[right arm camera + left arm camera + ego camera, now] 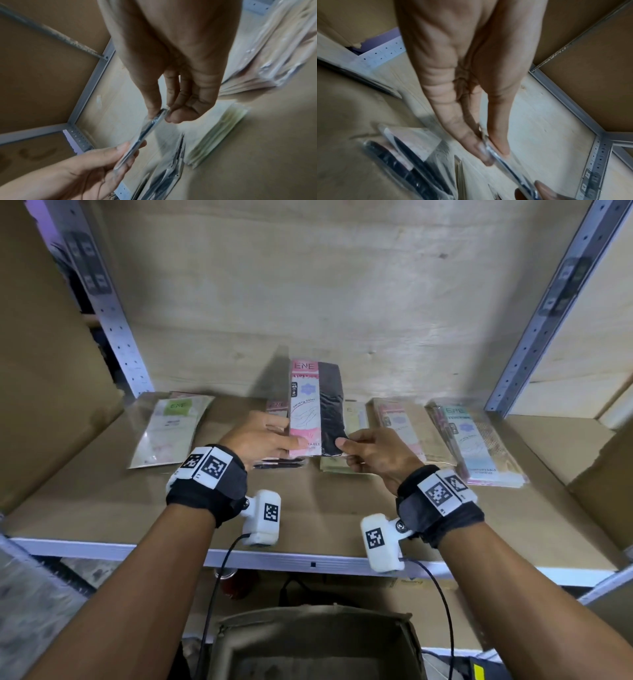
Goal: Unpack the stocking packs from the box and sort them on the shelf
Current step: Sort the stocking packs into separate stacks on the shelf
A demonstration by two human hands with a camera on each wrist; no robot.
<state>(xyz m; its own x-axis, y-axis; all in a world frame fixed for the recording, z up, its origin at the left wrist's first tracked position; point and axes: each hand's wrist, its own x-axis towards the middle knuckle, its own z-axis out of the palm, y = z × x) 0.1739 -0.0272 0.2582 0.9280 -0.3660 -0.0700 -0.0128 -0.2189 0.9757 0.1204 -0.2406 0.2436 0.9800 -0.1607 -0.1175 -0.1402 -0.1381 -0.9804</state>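
On the shelf [102, 494], far left, lies a green-label pack [168, 433]. My left hand [260, 440] pinches the lower left edge of the black pack [317, 409], held upright above the middle piles; my right hand [373, 453] pinches its lower right corner. Further right lie a beige pile [407, 426] and a teal-label pile [479, 443]. The box [308, 645] sits below.

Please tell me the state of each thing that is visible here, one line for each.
black stocking pack: held upright above the shelf, pinched at both lower corners.
left hand: pinches the pack's left edge.
right hand: pinches its right corner.
green-label pack: lies flat, far left.
teal-label stack: lies flat, far right.
box: open, below.
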